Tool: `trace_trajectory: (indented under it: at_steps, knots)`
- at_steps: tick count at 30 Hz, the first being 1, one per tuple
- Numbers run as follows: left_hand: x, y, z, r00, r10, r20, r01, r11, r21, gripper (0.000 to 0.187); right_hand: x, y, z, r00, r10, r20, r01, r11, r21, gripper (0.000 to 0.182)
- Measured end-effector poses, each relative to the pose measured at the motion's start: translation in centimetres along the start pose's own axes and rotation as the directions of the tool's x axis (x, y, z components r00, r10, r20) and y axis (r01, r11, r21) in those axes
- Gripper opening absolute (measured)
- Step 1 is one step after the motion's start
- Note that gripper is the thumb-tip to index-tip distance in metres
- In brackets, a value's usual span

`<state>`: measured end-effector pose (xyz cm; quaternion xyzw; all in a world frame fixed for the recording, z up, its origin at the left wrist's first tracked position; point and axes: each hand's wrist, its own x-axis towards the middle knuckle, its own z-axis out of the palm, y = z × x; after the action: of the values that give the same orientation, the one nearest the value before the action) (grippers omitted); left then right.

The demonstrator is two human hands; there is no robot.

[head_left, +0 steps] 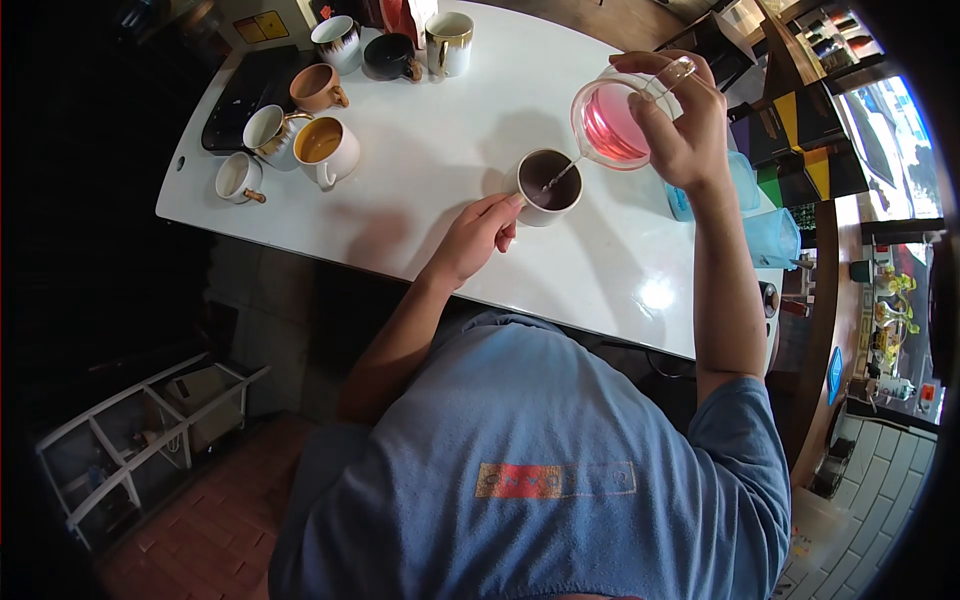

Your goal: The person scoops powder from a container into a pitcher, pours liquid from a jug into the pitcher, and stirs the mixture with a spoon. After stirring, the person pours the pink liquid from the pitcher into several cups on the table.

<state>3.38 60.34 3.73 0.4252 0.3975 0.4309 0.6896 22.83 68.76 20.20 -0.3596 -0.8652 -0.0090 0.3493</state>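
My left hand [472,238] grips the handle of a pale mug [550,214] with a dark inside, which stands near the middle of the white table. Up and to the right, my right hand [688,128] is closed around the handle of a round glass pitcher [610,122] holding pink liquid. The pitcher is tilted toward the mug. From its spout a thin stream [564,174] runs down into the mug.
Several cups crowd the table's left side, among them a white mug with a yellow inside [343,158], a brown cup [312,90] and a tall white-gold mug [450,52]. A black flat device [250,92] lies behind them. Blue translucent containers [772,236] stand at the right edge.
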Motion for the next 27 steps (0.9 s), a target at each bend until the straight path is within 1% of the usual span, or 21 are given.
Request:
trace_trajectory:
  at_steps: [4,17,21,24,26,27]
  knots:
    - [0.0,-0.1,0.0,1.000,0.007,-0.019,-0.006,1.000,0.020,0.032,0.0,0.2,0.0,1.000,0.005,0.007,-0.005,1.000,0.007,0.036]
    - [0.0,0.1,-0.1,1.000,0.003,-0.017,-0.003,1.000,0.030,0.031,0.0,0.4,0.3,1.000,-0.021,-0.003,0.021,1.000,-0.018,0.036]
    - [0.1,0.2,-0.1,1.000,0.005,-0.024,-0.004,1.000,0.027,0.033,-0.1,0.2,0.3,1.000,0.012,-0.008,-0.012,1.000,-0.014,0.036]
    - [0.2,0.3,-0.1,0.999,0.003,-0.032,-0.002,1.000,0.029,0.033,-0.3,0.7,0.5,0.999,0.029,0.018,-0.029,1.000,-0.003,0.036]
    - [0.2,0.3,-0.1,0.999,0.003,-0.035,-0.002,0.999,0.034,0.033,-0.7,2.0,0.7,0.998,-0.056,-0.015,0.055,0.998,-0.029,0.036]
    - [0.3,0.2,-0.2,0.999,0.011,-0.031,-0.010,0.999,0.031,0.033,-0.7,2.1,0.8,0.998,-0.057,-0.016,0.057,0.998,-0.029,0.036]
